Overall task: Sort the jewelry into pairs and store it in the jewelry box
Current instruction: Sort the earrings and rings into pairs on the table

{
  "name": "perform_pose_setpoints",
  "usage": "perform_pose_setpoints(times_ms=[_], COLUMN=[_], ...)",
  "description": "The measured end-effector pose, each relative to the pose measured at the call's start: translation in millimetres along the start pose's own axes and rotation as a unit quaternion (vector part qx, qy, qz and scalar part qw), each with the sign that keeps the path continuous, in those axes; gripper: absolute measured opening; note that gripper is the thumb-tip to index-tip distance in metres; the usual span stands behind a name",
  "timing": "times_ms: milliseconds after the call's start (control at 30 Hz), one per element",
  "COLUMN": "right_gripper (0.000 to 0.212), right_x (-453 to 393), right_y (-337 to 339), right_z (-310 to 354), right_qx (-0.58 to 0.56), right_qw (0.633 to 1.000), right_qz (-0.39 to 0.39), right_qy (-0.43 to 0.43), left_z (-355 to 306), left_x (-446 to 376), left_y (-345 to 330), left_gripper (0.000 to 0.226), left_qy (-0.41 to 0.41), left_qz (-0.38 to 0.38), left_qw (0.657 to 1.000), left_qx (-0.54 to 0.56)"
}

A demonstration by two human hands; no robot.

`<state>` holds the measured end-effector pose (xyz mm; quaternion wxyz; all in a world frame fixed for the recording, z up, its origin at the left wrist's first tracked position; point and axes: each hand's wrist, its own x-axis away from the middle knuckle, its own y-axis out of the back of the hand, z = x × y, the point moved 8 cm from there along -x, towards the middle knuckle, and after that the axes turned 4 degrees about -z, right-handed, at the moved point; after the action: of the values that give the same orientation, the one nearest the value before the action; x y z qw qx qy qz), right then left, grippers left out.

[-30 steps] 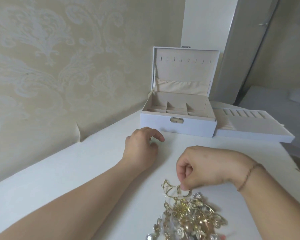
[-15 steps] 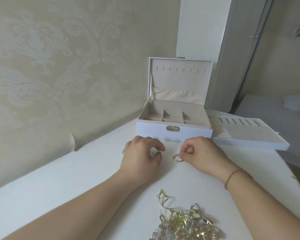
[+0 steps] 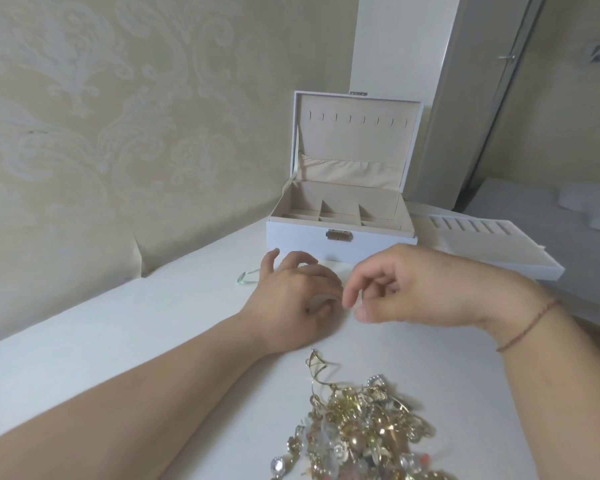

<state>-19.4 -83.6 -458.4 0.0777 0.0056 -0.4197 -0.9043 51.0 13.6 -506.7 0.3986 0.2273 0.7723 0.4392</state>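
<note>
Head view: at the lower centre I see the jewelry pile (image 3: 357, 431) on the white table (image 3: 84, 341). Above it, my left hand (image 3: 291, 299) rests loosely curled; my right hand (image 3: 406, 285) hovers slack, holding nothing. Beyond both, the jewelry box (image 3: 340, 237) stands open against patterned wallpaper (image 3: 118, 116).

No text, label, brand, number or sign can be read on anything in view.

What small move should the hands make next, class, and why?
Probably the right hand reaches back to the jewelry pile for another piece: it looks empty, the left hand rests by the box, and the visible compartments look empty.
</note>
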Motion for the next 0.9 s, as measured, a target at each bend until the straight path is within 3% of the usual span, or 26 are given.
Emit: perform_pose_setpoints(times_ms=[67, 133, 300, 467, 667, 800, 900], right_gripper=[0.011, 0.012, 0.019, 0.009, 0.012, 0.02, 0.022], right_x=[10.0, 19.9, 23.8, 20.3, 21.7, 28.3, 28.0], right_y=[-18.5, -30.8, -50.4, -58.4, -44.0, -41.2, -39.9], right_z=[5.5, 6.0, 2.1, -2.0, -18.2, -26.7, -32.4], right_qx=[0.021, -0.01, -0.047, -0.046, -0.045, -0.086, -0.074], right_qw=[0.996, 0.993, 0.991, 0.985, 0.992, 0.985, 0.986], right_qz=[0.086, 0.112, 0.117, 0.156, 0.114, 0.148, 0.147], right_qy=[0.008, 0.019, 0.054, 0.048, 0.022, 0.006, -0.005], left_z=[0.4, 3.4, 5.1, 7.0, 5.0, -7.6, -25.0], left_x=[-0.6, -1.0, -1.7, -2.5, -2.2, 1.6, 7.8], left_y=[3.1, 6.0, 8.9, 7.1, 7.1, 9.6, 7.8], left_gripper=[0.032, 0.035, 0.033, 0.032, 0.03, 0.024, 0.021], left_qy=[-0.008, 0.0, 0.005, -0.003, -0.006, -0.05, -0.115], left_qz=[-0.03, -0.059, -0.081, -0.078, -0.073, -0.056, -0.003], left_qw=[0.999, 0.997, 0.994, 0.993, 0.991, 0.985, 0.977], left_qx=[0.026, 0.055, 0.074, 0.094, 0.112, 0.154, 0.182])
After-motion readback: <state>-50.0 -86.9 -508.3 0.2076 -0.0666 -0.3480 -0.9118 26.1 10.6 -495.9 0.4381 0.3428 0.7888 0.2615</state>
